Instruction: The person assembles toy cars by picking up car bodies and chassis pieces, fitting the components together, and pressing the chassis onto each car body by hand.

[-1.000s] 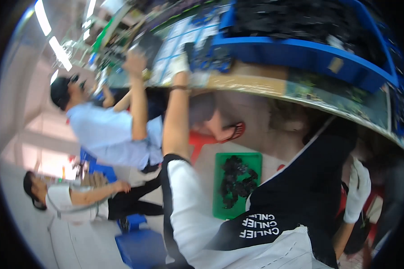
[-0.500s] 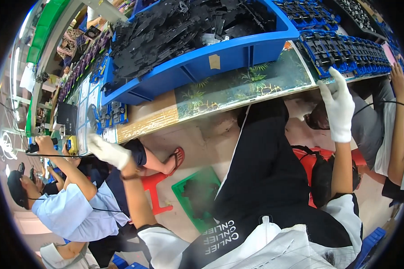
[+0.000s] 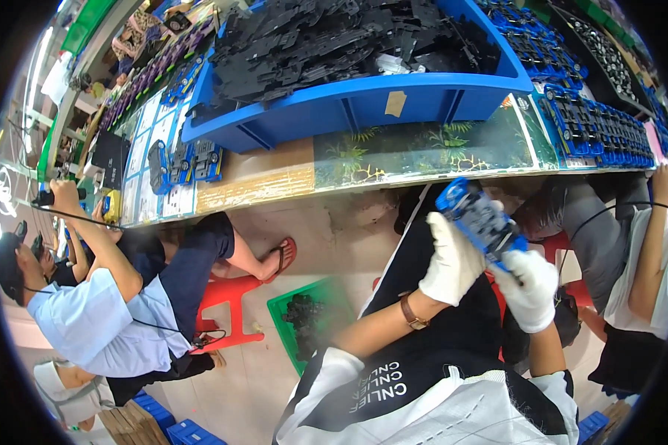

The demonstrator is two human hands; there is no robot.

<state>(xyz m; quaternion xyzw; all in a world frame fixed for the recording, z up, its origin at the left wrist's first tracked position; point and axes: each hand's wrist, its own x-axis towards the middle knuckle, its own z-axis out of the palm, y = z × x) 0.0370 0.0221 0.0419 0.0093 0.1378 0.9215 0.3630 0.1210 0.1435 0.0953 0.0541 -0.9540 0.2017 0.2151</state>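
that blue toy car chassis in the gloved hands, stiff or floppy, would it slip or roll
The blue chassis looks like moulded plastic, so probably stiff and light. Both the left hand and right hand wear cloth gloves, which likely limits slipping. Whether it would roll is unclear.

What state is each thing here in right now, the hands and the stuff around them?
Left hand: white-gloved, gripping the blue toy car.
Right hand: white-gloved, closed on the car's lower end.
Blue toy car: held off the bench, tilted, between both hands.
Big blue bin: heaped with black plastic parts.
Green crate: on the floor, holding dark parts.
Row of blue cars: lined up on the bench.
Red stool: occupied by a seated co-worker.
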